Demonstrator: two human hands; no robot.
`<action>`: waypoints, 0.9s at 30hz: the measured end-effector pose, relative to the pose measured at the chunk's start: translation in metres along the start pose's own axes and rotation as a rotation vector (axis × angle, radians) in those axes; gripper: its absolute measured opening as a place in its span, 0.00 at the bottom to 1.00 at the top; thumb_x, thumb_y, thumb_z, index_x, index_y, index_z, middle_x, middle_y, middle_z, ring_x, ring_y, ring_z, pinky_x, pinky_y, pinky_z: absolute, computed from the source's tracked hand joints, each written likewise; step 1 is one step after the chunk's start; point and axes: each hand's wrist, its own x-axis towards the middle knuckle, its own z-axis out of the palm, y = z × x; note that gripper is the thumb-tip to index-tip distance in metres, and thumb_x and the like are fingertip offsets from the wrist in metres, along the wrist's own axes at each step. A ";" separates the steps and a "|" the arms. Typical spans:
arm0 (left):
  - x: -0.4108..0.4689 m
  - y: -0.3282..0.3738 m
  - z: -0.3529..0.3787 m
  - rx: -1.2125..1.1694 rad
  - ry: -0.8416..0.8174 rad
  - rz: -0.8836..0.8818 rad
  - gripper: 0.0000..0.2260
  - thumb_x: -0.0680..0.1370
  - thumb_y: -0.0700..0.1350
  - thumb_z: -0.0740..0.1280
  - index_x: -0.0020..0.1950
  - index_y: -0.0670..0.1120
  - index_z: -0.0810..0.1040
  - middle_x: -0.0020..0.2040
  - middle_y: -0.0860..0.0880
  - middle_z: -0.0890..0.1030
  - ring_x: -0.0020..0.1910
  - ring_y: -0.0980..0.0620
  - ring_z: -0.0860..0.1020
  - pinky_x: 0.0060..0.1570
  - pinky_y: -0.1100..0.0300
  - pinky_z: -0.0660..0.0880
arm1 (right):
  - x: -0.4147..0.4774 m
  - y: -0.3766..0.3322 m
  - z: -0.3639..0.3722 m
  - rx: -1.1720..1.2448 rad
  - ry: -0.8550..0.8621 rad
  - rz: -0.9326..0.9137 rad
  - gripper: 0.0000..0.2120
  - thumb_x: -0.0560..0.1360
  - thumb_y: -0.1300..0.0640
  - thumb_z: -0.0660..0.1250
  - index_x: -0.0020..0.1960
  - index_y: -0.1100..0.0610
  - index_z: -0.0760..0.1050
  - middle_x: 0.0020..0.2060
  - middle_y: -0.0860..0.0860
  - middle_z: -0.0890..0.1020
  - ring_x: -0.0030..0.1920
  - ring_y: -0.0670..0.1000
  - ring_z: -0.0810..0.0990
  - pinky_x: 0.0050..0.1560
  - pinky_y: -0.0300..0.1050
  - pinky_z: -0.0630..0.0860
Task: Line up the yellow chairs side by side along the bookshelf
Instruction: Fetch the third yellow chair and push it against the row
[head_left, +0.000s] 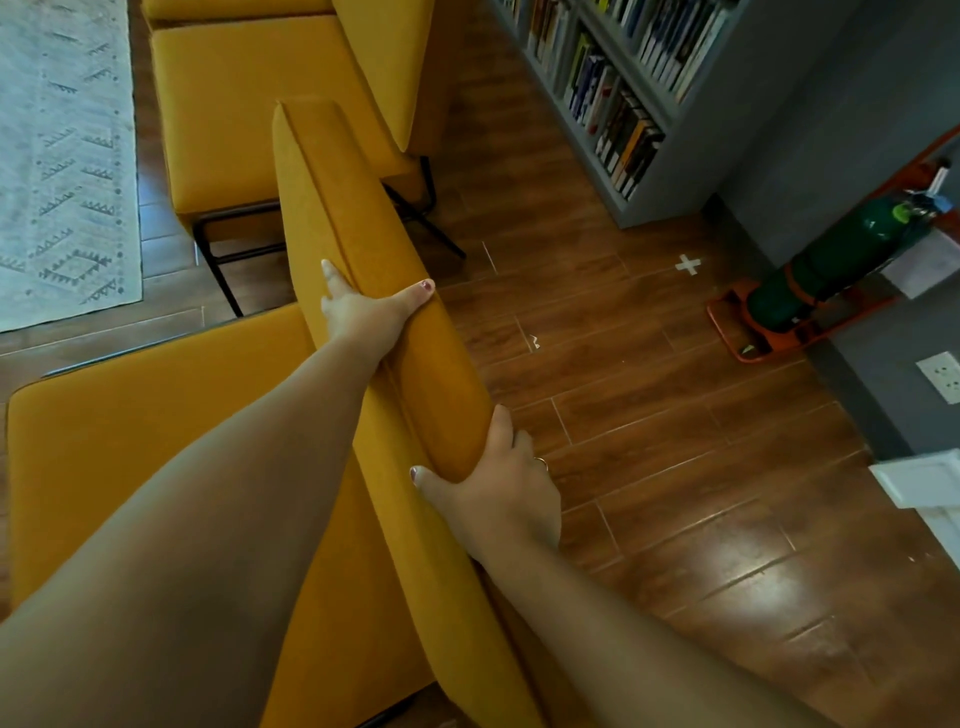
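A yellow upholstered chair (156, 441) stands right below me, its seat to the left and its backrest top running diagonally through the middle. My left hand (363, 312) grips the top edge of that backrest, thumb over the far side. My right hand (498, 483) grips the nearer end of the same backrest, thumb on the front. A second yellow chair (249, 114) with black legs stands just beyond, its back toward the grey bookshelf (675, 156) at the upper right. The edge of a third yellow chair (228, 6) shows at the top.
Wooden floor (649, 415) lies between the chairs and the bookshelf, with a white tape cross (688, 265) on it. A pale patterned rug (62, 156) covers the left. A green cylinder in an orange stand (810, 280) leans on the grey wall at right, near a wall socket (943, 376).
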 end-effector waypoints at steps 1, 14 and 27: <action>0.006 0.003 -0.001 0.011 -0.003 0.005 0.56 0.64 0.61 0.76 0.77 0.57 0.37 0.77 0.45 0.54 0.72 0.38 0.61 0.65 0.36 0.65 | 0.006 -0.006 0.000 -0.005 0.009 0.004 0.49 0.68 0.30 0.64 0.76 0.51 0.44 0.70 0.54 0.64 0.66 0.57 0.69 0.59 0.50 0.70; 0.047 0.027 -0.006 0.078 -0.020 0.002 0.56 0.64 0.63 0.76 0.76 0.59 0.36 0.78 0.47 0.49 0.73 0.37 0.59 0.66 0.36 0.64 | 0.038 -0.042 -0.003 -0.095 0.072 0.064 0.48 0.69 0.29 0.61 0.76 0.53 0.46 0.69 0.53 0.64 0.64 0.56 0.70 0.60 0.50 0.71; 0.082 0.052 -0.003 0.103 -0.047 -0.006 0.56 0.64 0.63 0.75 0.76 0.59 0.35 0.78 0.47 0.46 0.73 0.36 0.58 0.66 0.35 0.64 | 0.074 -0.065 -0.012 -0.106 0.083 0.095 0.47 0.70 0.30 0.60 0.77 0.53 0.45 0.69 0.54 0.64 0.65 0.56 0.69 0.61 0.50 0.71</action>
